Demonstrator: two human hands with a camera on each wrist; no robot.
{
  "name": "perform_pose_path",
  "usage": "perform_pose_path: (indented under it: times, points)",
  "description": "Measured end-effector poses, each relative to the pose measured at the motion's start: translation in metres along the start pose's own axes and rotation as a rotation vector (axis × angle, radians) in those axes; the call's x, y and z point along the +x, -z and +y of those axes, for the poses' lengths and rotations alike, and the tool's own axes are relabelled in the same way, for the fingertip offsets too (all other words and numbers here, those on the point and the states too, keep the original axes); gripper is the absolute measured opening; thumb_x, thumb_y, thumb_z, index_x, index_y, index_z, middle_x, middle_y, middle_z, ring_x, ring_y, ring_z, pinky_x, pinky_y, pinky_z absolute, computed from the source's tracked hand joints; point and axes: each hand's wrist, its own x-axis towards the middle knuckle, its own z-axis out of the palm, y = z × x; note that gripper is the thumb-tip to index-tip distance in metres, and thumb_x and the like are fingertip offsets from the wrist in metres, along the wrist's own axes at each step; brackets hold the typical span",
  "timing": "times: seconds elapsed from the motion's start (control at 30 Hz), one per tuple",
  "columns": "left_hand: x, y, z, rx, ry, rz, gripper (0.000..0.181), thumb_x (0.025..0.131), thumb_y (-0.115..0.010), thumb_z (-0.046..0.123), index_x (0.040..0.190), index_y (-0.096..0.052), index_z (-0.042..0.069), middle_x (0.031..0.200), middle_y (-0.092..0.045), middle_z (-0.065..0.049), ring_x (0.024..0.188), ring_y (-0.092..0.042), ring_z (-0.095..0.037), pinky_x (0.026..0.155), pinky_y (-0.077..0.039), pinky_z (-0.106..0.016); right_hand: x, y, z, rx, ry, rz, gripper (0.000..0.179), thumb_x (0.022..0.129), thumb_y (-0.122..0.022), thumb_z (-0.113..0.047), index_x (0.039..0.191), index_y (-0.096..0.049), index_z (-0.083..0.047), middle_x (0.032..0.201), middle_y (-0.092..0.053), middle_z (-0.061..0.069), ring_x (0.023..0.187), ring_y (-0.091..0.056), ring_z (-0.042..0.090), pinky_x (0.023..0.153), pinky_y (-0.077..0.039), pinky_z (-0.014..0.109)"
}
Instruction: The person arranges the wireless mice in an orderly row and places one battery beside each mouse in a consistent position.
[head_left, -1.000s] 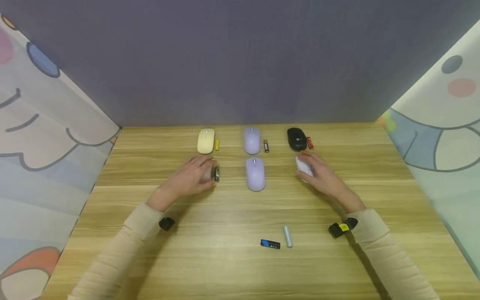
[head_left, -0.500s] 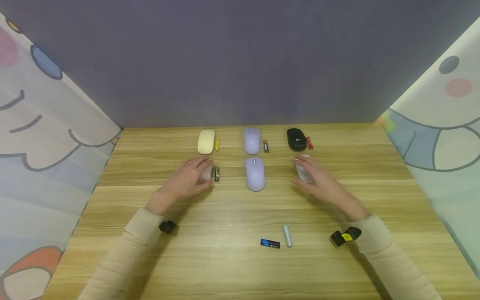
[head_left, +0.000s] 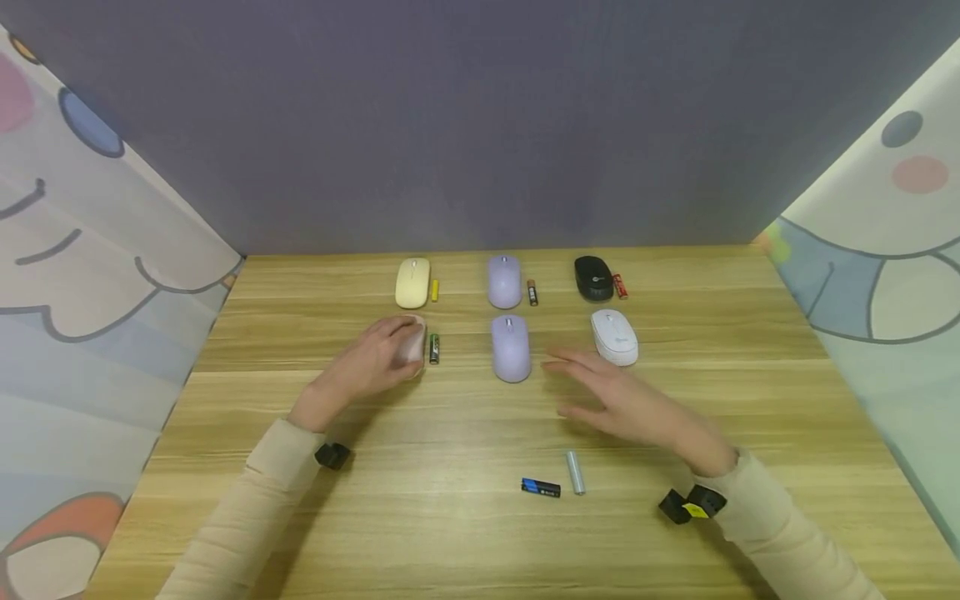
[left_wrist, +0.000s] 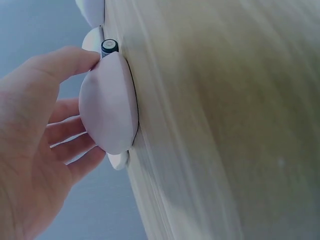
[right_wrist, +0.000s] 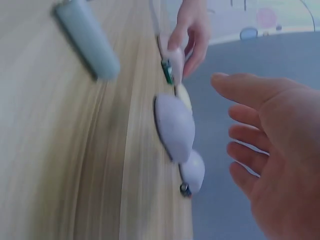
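A pale pink mouse [left_wrist: 109, 102] sits on the table with my left hand [head_left: 367, 360] around it, thumb on the near side and fingers on the far side. Just right of it lies a dark green battery [head_left: 434, 349]. My right hand [head_left: 618, 398] is in the air over the table, fingers spread and holding nothing. It is nearest to the front lilac mouse [head_left: 511, 348], apart from it. Behind the right hand stands a white mouse [head_left: 615, 337]. Closer to the person lie a blue and black battery [head_left: 541, 487] and a silver battery [head_left: 575, 473].
Along the back edge stand a yellow mouse [head_left: 412, 283] with a yellow battery [head_left: 435, 290], another lilac mouse [head_left: 504, 282] with a dark battery [head_left: 532, 292], and a black mouse [head_left: 593, 278] with a red battery [head_left: 620, 286]. A grey panel [head_left: 480, 125] rises behind the table.
My right hand has let go of the white mouse and moved left and toward the person. My left hand stays at the pink mouse, drawn slightly back from the green battery.
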Motion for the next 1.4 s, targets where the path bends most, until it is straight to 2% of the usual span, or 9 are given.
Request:
perform_pose_path:
  times: [0.1, 0.2, 0.33, 0.57, 0.77, 0.93, 1.17, 1.4]
  points:
    - [-0.001, 0.002, 0.0, -0.011, -0.001, -0.015, 0.069, 0.094, -0.076, 0.031, 0.146, -0.052, -0.006, 0.152, -0.047, -0.027, 0.136, -0.05, -0.047, 0.107, -0.051, -0.055, 0.0, -0.003, -0.008, -0.017, 0.097, -0.01, 0.06, 0.093, -0.078, -0.022, 0.145, -0.054, -0.006, 0.157, -0.047, 0.015, 0.142, -0.048, 0.033, 0.114, -0.044, 0.053]
    - [-0.001, 0.004, 0.001, -0.015, -0.011, -0.036, 0.072, 0.093, -0.077, 0.03, 0.148, -0.05, -0.007, 0.153, -0.046, -0.029, 0.138, -0.048, -0.048, 0.11, -0.048, -0.056, 0.001, -0.007, -0.015, -0.034, 0.159, -0.023, 0.057, 0.091, -0.08, -0.021, 0.141, -0.058, -0.005, 0.153, -0.052, 0.015, 0.139, -0.051, 0.033, 0.113, -0.046, 0.051]
    - [0.0, 0.007, 0.001, -0.023, -0.02, -0.064, 0.075, 0.092, -0.078, 0.03, 0.149, -0.047, -0.008, 0.154, -0.045, -0.029, 0.14, -0.047, -0.047, 0.114, -0.043, -0.057, 0.0, -0.011, -0.025, -0.035, 0.181, -0.097, 0.053, 0.092, -0.078, -0.022, 0.14, -0.06, -0.007, 0.152, -0.053, 0.012, 0.138, -0.052, 0.031, 0.112, -0.047, 0.05]
    - [0.0, 0.006, 0.001, -0.03, -0.028, -0.067, 0.075, 0.091, -0.08, 0.029, 0.148, -0.049, -0.009, 0.153, -0.046, -0.029, 0.138, -0.049, -0.047, 0.112, -0.046, -0.055, -0.002, -0.012, -0.042, -0.015, 0.194, -0.289, 0.053, 0.097, -0.074, -0.028, 0.145, -0.057, -0.014, 0.158, -0.048, 0.004, 0.144, -0.047, 0.026, 0.115, -0.045, 0.047]
    - [0.001, 0.005, 0.002, -0.041, -0.024, -0.054, 0.075, 0.09, -0.081, 0.027, 0.147, -0.049, -0.009, 0.153, -0.046, -0.029, 0.137, -0.05, -0.048, 0.111, -0.047, -0.056, -0.005, -0.017, -0.048, -0.043, 0.284, -0.331, 0.052, 0.095, -0.076, -0.026, 0.143, -0.059, -0.017, 0.156, -0.05, 0.0, 0.144, -0.048, 0.023, 0.117, -0.044, 0.042]
    - [0.0, 0.004, 0.001, -0.04, -0.029, -0.041, 0.073, 0.089, -0.081, 0.025, 0.146, -0.05, -0.01, 0.151, -0.048, -0.03, 0.135, -0.051, -0.047, 0.111, -0.047, -0.055, -0.003, -0.021, -0.051, -0.015, 0.362, -0.355, 0.048, 0.091, -0.079, -0.018, 0.137, -0.063, -0.018, 0.15, -0.056, -0.002, 0.14, -0.052, 0.019, 0.116, -0.045, 0.038]
    - [0.0, 0.004, -0.001, -0.044, -0.04, -0.032, 0.073, 0.089, -0.081, 0.023, 0.145, -0.05, -0.012, 0.15, -0.048, -0.031, 0.135, -0.052, -0.048, 0.11, -0.047, -0.055, -0.002, -0.027, -0.054, -0.005, 0.369, -0.405, 0.044, 0.093, -0.077, -0.014, 0.135, -0.064, -0.021, 0.144, -0.059, -0.004, 0.132, -0.055, 0.012, 0.111, -0.048, 0.032]
    - [0.0, 0.006, 0.001, -0.045, -0.025, -0.048, 0.076, 0.089, -0.082, 0.025, 0.146, -0.049, -0.011, 0.152, -0.047, -0.03, 0.136, -0.051, -0.048, 0.111, -0.046, -0.055, -0.002, -0.03, -0.053, 0.048, 0.335, -0.444, 0.04, 0.093, -0.076, -0.007, 0.131, -0.067, -0.019, 0.143, -0.059, -0.003, 0.131, -0.055, 0.011, 0.108, -0.049, 0.024]
